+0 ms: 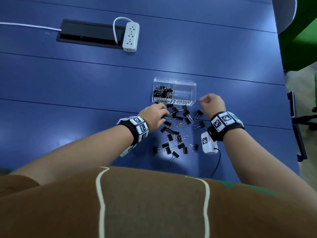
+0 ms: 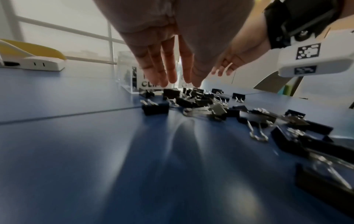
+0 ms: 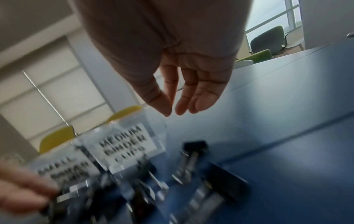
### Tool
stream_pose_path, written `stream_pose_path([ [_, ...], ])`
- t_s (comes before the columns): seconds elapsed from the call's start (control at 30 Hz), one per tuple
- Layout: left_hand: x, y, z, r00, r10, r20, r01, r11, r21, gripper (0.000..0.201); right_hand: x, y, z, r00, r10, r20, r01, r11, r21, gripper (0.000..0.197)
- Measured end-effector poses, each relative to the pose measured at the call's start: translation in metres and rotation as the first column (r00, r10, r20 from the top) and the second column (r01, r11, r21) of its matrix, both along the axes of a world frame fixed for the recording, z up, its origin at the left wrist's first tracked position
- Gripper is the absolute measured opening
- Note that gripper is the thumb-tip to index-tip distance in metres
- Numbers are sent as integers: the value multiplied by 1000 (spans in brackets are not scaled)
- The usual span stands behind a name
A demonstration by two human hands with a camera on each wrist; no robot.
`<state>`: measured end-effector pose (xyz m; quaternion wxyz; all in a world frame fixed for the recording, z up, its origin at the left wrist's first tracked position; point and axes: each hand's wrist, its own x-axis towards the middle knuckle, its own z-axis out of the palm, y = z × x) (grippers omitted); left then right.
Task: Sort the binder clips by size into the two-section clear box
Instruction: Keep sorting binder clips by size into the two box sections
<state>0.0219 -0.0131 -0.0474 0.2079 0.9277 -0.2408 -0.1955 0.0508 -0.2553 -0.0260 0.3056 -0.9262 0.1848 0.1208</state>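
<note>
The left hand [image 1: 155, 115] reaches straight-fingered onto the black binder clips [image 1: 175, 131]; the right hand [image 3: 178, 78] hangs relaxed, holding nothing.

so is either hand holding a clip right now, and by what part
Nothing is held. The right hand hangs empty, fingers loosely curled, beside the clear box. The left hand reaches straight-fingered down to the loose binder clips, gripping none.
</note>
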Motion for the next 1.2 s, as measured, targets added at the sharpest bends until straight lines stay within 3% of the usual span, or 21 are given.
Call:
stream_pose_path([
  [0.1, -8, -2, -10, 999, -26, -22, 28, 996, 83, 44, -31, -6, -22, 991, 41, -130, -47, 998, -42, 21],
  [0.27, -8, 6, -9, 998, -61, -12, 62, 981, 182, 53, -57, 7, -28, 975, 205, -82, -198, 977, 76, 33],
  [0.33, -9, 13, -7, 998, -60, 12, 58, 987, 149, 49, -60, 4, -25, 980, 195, -42, -190, 977, 96, 32],
  [0.43, -14, 22, -6, 994, 78, 71, -80, 996, 33, 37, -67, -8, -22, 990, 133, -45, -131, 990, 58, 28],
  [0.53, -21, 26, -9, 964, 262, 38, -264, 962, 68, 37, -79, -10, -25, 985, 125, -117, -122, 992, 29, 26],
  [0.63, -24, 26, -10, 944, 329, -21, -326, 941, 95, 37, -86, -1, -30, 977, 181, -114, -177, 983, 45, 28],
  [0.8, -22, 22, -12, 934, 355, -38, -352, 934, 66, 23, -90, 13, -32, 936, 337, -105, -337, 941, 15, 35],
  [1.0, -20, 22, -12, 946, 321, -52, -318, 947, 52, 14, -89, 17, -28, 901, 415, -128, -425, 903, -65, 19],
  [1.2, -26, 25, -10, 953, 295, -69, -290, 954, 74, 28, -91, 11, -23, 879, 465, -107, -470, 882, -35, 15],
])
